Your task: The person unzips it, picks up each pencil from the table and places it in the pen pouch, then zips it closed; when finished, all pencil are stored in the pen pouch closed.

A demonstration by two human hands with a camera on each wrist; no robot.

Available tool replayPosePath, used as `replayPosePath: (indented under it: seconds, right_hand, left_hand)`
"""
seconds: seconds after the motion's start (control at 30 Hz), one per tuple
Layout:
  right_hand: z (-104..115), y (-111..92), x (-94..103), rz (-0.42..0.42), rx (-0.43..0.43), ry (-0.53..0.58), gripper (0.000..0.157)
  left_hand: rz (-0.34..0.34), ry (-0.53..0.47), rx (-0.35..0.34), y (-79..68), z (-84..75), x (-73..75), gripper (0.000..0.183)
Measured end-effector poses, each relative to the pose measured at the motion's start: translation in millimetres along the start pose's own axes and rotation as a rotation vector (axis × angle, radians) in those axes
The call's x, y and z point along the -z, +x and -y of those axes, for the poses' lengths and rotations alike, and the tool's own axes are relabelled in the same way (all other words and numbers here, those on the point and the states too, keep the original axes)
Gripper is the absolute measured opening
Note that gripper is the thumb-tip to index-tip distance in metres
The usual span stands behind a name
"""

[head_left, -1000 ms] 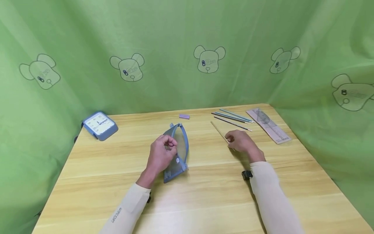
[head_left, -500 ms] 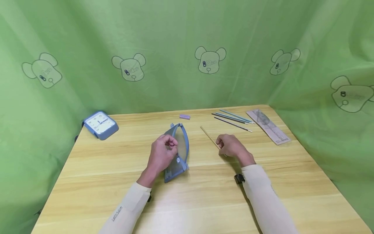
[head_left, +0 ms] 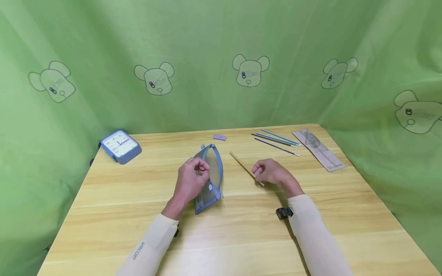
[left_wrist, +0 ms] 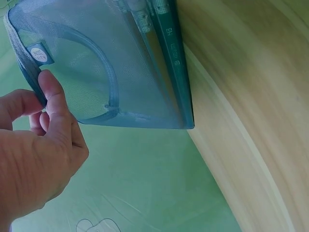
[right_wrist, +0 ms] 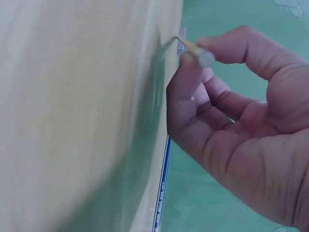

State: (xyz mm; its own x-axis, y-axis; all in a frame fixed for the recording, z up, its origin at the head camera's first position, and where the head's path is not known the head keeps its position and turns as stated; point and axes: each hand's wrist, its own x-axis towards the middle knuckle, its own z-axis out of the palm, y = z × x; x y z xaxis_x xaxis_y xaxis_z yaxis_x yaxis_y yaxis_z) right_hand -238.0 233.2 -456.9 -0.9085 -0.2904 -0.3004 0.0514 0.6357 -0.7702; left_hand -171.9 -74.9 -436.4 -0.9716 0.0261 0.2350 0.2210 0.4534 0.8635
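My left hand (head_left: 189,182) pinches the zipped rim of a blue mesh pencil case (head_left: 207,198), which stands on its edge with its mouth gaping. Through the mesh in the left wrist view, a green pencil (left_wrist: 169,63) and others beside it lie along the bottom. To the right, my right hand (head_left: 274,174) grips a yellow wooden pencil (head_left: 239,162) between thumb and index finger, near its pale blunt end. In the right wrist view this pencil (right_wrist: 190,47) points away, its far tip directed toward the table. It is apart from the case.
Several dark and blue pencils (head_left: 276,138) lie at the back right, beside a packaged ruler set (head_left: 319,149). A purple eraser (head_left: 219,137) sits near the back edge. At the far left stands a blue clock (head_left: 121,147). Green curtains (head_left: 200,103) border the wooden table (head_left: 235,237).
My right hand has carried the yellow pencil leftward across the table, closer to the pencil case. My left hand keeps its hold on the case, and the other things have stayed put.
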Motion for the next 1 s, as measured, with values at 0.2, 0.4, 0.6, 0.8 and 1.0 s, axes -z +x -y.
replayPosePath:
  seconds: [0.2,0.4,0.6,0.8,1.0]
  right_hand:
    - [6.3,-9.0,7.7,0.055,0.047,0.221,0.044]
    - [28.4,-21.1,6.5,0.092,0.120,0.327,0.044]
    - [44.7,-23.8,-11.9,0.159,0.143,0.315,0.039]
    - [47.2,-16.1,-32.8,0.160,0.137,0.329,0.031]
    - [53.1,-9.6,-53.6,0.129,0.116,0.364,0.021]
  left_hand:
    - [-0.006,-0.005,0.002,0.2,0.2,-1.0,0.017]
    - [-0.020,-0.002,0.020,0.8,2.8,-2.4,0.016]
    - [-0.055,-0.006,0.019,-0.3,3.5,-4.8,0.016]
    - [-0.041,-0.003,-0.052,-5.9,2.0,-13.1,0.015]
    - [-0.002,0.005,-0.156,-10.9,0.8,-25.8,0.013]
